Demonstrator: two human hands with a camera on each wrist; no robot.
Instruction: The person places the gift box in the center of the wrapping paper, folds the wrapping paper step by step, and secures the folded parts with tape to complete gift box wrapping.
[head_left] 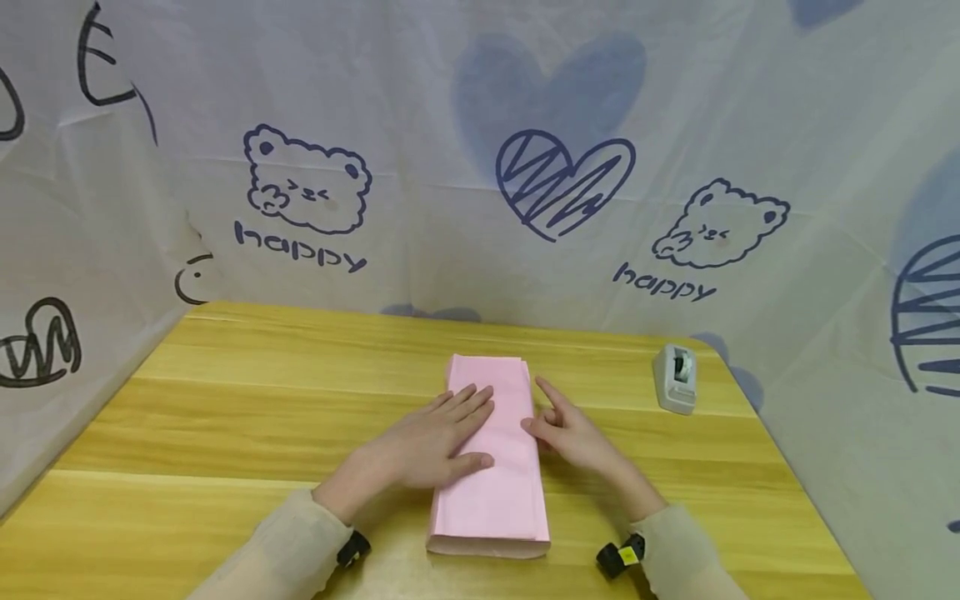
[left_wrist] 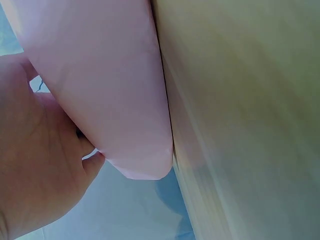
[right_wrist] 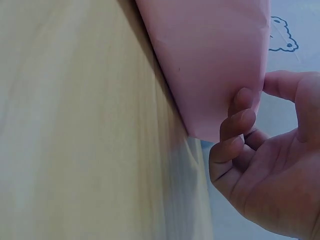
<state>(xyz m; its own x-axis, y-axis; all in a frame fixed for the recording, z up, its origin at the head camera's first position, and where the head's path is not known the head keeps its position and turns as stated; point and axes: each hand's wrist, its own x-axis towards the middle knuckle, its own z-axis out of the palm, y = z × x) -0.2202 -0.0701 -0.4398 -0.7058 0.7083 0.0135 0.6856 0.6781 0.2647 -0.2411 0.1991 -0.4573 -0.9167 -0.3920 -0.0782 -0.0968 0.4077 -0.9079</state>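
Observation:
A long box wrapped in pink paper lies lengthwise on the table, its upper sheet showing a loose edge along the right side. My left hand rests on top of it, fingers straight and spread, pressing the paper near the left edge. On the opposite side, my right hand pinches the box's upper right edge. Its thumb is at the top edge, and curled fingers lie against the pink side wall. The index finger points forward along the box. From the left wrist, the other pink side wall shows beneath the palm.
A grey tape dispenser stands at the table's back right. The wood-grain table reaches a white cloth backdrop with drawn hearts and bears. Each wrist wears a dark strap, the right one with a yellow patch.

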